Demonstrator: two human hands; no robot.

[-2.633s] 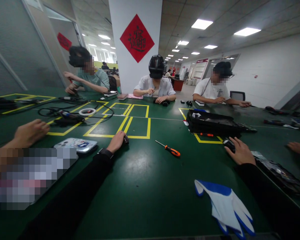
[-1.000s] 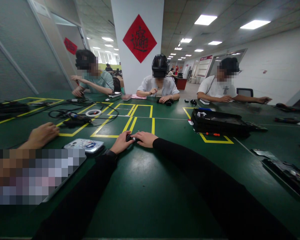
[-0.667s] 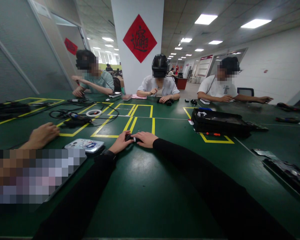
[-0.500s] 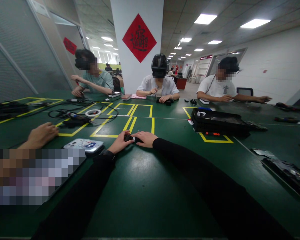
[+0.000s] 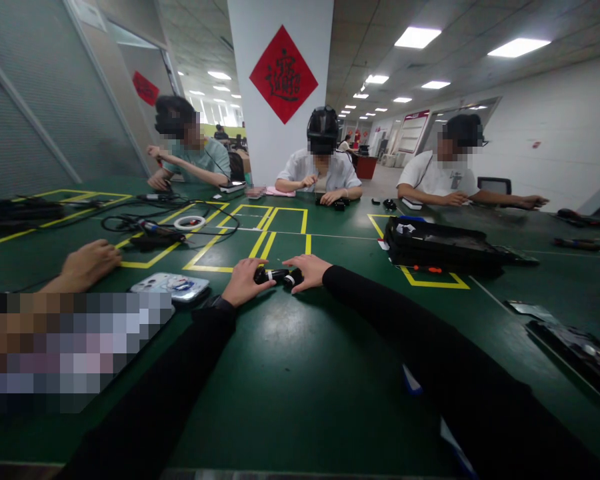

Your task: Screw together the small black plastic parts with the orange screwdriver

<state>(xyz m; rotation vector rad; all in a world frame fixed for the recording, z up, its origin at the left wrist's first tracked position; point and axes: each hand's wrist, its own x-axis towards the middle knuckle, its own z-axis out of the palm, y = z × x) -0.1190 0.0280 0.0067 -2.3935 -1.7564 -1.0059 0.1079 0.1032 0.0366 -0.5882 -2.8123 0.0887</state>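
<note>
Two small black objects with white bands lie close together on the green table (image 5: 280, 373). My left hand (image 5: 245, 281) has its thumb and fingers closed round the left black object (image 5: 271, 275). My right hand (image 5: 310, 270) has thumb and fingers round the right black object (image 5: 293, 278). Both hands rest low at the table's middle, in front of the yellow tape lines, fingertips pointing toward each other. What exactly the black objects are is too small to tell.
A phone (image 5: 173, 287) lies left of my left hand, near another person's hand (image 5: 93, 263). Beyond are black cables (image 5: 155, 233) and a white ring (image 5: 189, 223). A black open case (image 5: 440, 243) stands right, electronics (image 5: 575, 340) nearer. Three people sit across the table.
My hands have moved slightly apart, and two black objects now show between them. My right hand has shifted right. Blue-and-white items now show beside my right sleeve.
</note>
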